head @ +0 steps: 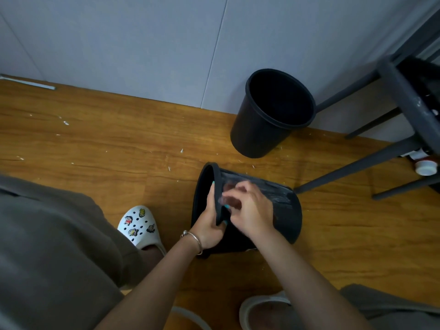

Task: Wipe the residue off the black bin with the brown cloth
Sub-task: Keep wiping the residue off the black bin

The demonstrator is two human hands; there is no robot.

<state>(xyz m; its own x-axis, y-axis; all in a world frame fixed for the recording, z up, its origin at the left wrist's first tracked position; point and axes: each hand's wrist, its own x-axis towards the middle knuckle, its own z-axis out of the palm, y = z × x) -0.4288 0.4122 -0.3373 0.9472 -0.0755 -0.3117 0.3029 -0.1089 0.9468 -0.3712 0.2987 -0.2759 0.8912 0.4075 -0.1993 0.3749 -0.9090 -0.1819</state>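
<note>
— Black plastic rim pinched in the left hand (209,225)?
— Yes, clamped on the black bin (285,210), which lies on its side on the wooden floor (95,144).
— The right hand (250,210)?
— Blurred, pressed on the bin's streaked wall; cloth unclear. A second bin (262,129) stands behind it.

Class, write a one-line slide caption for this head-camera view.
Left hand grips the tipped black bin's rim while the right hand rubs its streaked side; a second bin stands nearby.

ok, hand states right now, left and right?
Left hand: closed on the rim of the tipped black bin.
Right hand: on the bin's side, motion-blurred; grip and any cloth cannot be told.
</note>
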